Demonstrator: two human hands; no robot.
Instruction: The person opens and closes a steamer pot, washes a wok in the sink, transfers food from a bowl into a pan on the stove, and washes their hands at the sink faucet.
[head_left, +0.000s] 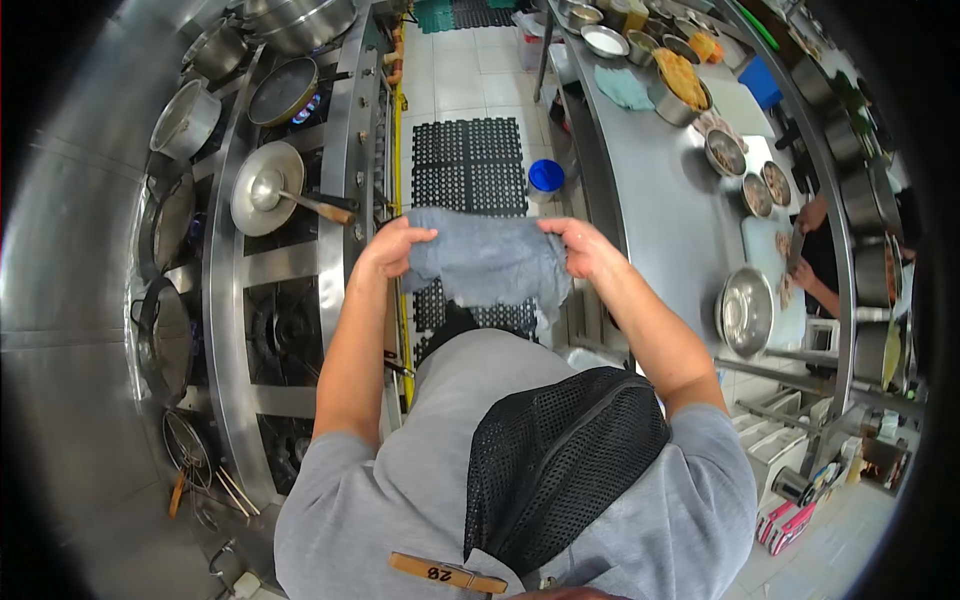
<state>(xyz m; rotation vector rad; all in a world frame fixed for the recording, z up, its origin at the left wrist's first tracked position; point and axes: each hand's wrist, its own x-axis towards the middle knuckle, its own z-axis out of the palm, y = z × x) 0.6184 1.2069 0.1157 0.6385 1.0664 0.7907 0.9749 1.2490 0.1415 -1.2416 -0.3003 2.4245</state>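
A grey-blue cloth point(485, 258) hangs stretched out in front of my body, above the floor between the stove and the steel table. My left hand point(394, 247) is closed on the cloth's upper left corner, thumb on top. At the opposite upper corner my right hand point(582, 246) pinches the same cloth. Its lower edge drapes free and looks uneven.
On the left, a gas stove point(335, 260) bears several pans, including a frying pan point(284, 91) over a lit flame and a wok with a ladle point(268, 188). A steel table point(650, 165) holds bowls; another person's hands point(806, 272) work at a cutting board. A blue-lidded bucket point(545, 177) stands on the floor.
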